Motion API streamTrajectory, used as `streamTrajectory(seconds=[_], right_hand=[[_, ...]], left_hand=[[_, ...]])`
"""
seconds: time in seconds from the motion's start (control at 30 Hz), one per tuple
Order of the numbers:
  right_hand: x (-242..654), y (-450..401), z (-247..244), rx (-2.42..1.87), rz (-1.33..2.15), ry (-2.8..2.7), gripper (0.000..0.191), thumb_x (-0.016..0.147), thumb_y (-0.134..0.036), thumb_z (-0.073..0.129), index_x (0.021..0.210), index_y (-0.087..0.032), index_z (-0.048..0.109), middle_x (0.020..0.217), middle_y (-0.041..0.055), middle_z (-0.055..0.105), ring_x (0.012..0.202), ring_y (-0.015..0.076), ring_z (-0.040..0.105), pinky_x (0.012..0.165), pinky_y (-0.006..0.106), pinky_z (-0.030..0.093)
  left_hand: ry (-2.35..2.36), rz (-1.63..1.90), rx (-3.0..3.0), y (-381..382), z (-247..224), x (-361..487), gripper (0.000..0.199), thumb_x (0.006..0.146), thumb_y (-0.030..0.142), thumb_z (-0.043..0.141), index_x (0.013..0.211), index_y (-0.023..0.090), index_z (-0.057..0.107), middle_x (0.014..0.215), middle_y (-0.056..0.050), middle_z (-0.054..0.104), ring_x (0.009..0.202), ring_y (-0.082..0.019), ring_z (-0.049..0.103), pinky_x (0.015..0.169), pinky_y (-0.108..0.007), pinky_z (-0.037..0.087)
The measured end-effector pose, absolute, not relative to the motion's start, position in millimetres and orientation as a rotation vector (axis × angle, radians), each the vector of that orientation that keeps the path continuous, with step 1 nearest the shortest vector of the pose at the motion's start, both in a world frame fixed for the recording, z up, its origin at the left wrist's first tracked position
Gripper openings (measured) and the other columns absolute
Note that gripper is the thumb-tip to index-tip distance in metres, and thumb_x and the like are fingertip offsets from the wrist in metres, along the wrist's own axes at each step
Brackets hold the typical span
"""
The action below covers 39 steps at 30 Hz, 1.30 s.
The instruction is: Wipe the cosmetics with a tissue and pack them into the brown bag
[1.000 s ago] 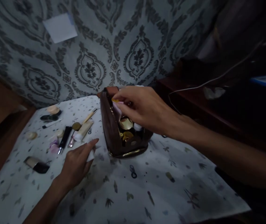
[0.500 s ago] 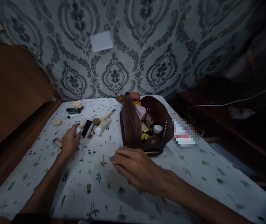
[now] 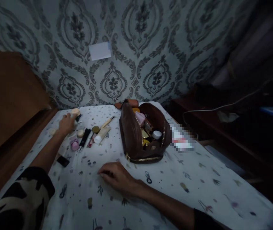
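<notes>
At the far left of the table, my left hand reaches over small cosmetics, fingers bent down and pressed together beside a round beige-topped jar. Whatever lies under its fingertips is hidden. In front of the brown leather bag, my right hand hangs low over the cloth, fingers curled and closed, with nothing visible in them. The open bag holds a white-lidded jar, a pink item and several other things. Between hand and bag lie a purple bottle, a black tube and a cream tube.
A small round jar, an olive round lid and a wooden-handled stick lie on the patterned cloth. A dark flat item sits nearer me. A wooden panel borders the left; a blurred packet is right of the bag.
My left hand has moved away from me to the back cosmetics, uncovering the purple bottle. My right hand has drawn slightly left and down, away from the bag. The view has shifted a little.
</notes>
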State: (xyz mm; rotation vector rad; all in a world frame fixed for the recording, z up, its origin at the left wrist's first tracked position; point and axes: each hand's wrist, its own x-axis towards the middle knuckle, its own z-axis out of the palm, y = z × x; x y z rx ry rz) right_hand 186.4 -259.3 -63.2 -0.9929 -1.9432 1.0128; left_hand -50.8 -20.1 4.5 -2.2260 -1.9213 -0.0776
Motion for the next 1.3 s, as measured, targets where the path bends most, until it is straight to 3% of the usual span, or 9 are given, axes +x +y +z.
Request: streamTrajectory(seconds=[0.1,0.3,0.6,0.73,0.9,1.0,1.07,1.17,1.3], right_hand=[[185,-261,-75,-1.053,1.118,-1.771,0.023,0.08,-0.009,0.057,0.092,-0.013,0.076,0.079,0.0034,0.073,0.065,0.012,0.062,0.065,0.021,0.046],[186,-257,-84,-1.068,1.244,-1.609,0.022,0.081,-0.012,0.058,0.093,-0.013,0.076,0.065,-0.0011,0.065,0.057,0.0096,0.057,0.06,0.019,0.045],[188,-257,-85,-1.031,1.346,-1.467,0.02,0.08,-0.014,0.058,0.091,-0.012,0.074,0.064,-0.0012,0.063,0.056,0.0099,0.057,0.06,0.02,0.046],[191,-256,-77,-1.054,1.206,-1.424,0.019,0.083,-0.019,0.058,0.096,-0.014,0.071,0.078,0.002,0.067,0.071,0.0126,0.062,0.067,0.023,0.049],[193,-255,-54,-1.078,0.947,-1.476,0.046,0.086,-0.032,0.059,0.13,-0.018,0.054,0.122,0.0119,0.058,0.107,0.0198,0.058,0.082,0.031,0.051],[190,-255,-43,-1.032,0.911,-1.474,0.061,0.083,-0.038,0.065,0.137,-0.019,0.044,0.135,0.0137,0.049,0.124,0.0232,0.049,0.098,0.037,0.046],[187,-255,-41,-1.005,1.013,-1.466,0.054,0.082,-0.041,0.066,0.128,-0.017,0.049,0.122,0.0106,0.056,0.115,0.0224,0.055,0.093,0.035,0.047],[183,-258,-49,-1.027,1.25,-1.399,0.033,0.083,-0.045,0.064,0.101,-0.019,0.053,0.082,-0.0013,0.055,0.072,0.0139,0.057,0.064,0.025,0.048],[181,-263,-63,-1.129,1.306,-1.28,0.029,0.083,-0.044,0.061,0.091,-0.021,0.046,0.071,-0.0066,0.045,0.05,0.0078,0.044,0.046,0.021,0.038]], left_hand=[[-1.776,0.1,-2.287,-3,-2,-54,0.057,0.084,0.022,0.051,0.141,0.019,0.049,0.134,-0.024,0.05,0.119,-0.044,0.051,0.087,-0.056,0.049],[-1.618,0.153,-2.307,11,-7,-49,0.049,0.087,0.022,0.04,0.135,0.014,0.051,0.123,-0.021,0.055,0.112,-0.045,0.055,0.084,-0.055,0.049],[-1.979,-0.492,-2.152,-31,35,-66,0.06,0.083,0.059,0.04,0.127,0.019,0.049,0.124,-0.025,0.056,0.112,-0.054,0.056,0.08,-0.063,0.048],[-1.967,-1.09,-2.187,-71,58,-69,0.052,0.076,0.062,0.058,0.117,0.03,0.054,0.099,-0.004,0.067,0.107,-0.039,0.061,0.084,-0.051,0.049],[-2.034,-1.704,-2.472,-128,66,-45,0.048,0.063,0.052,0.077,0.098,0.021,0.063,0.073,0.002,0.062,0.065,-0.017,0.059,0.055,-0.027,0.045],[-2.281,-1.968,-2.552,-157,57,-17,0.045,0.06,0.049,0.078,0.089,0.017,0.064,0.067,0.003,0.061,0.054,-0.013,0.055,0.047,-0.023,0.043],[-2.323,-2.105,-2.677,-170,45,2,0.045,0.056,0.047,0.08,0.085,0.016,0.064,0.066,0.002,0.062,0.055,-0.014,0.056,0.049,-0.023,0.045],[-2.274,-2.093,-2.889,-179,20,22,0.041,0.062,0.048,0.078,0.085,0.017,0.064,0.069,0.001,0.062,0.062,-0.018,0.06,0.057,-0.025,0.048],[-1.81,-1.818,-2.993,-180,-10,36,0.034,0.084,0.044,0.059,0.105,0.018,0.065,0.1,-0.005,0.068,0.099,-0.025,0.062,0.091,-0.034,0.048]])
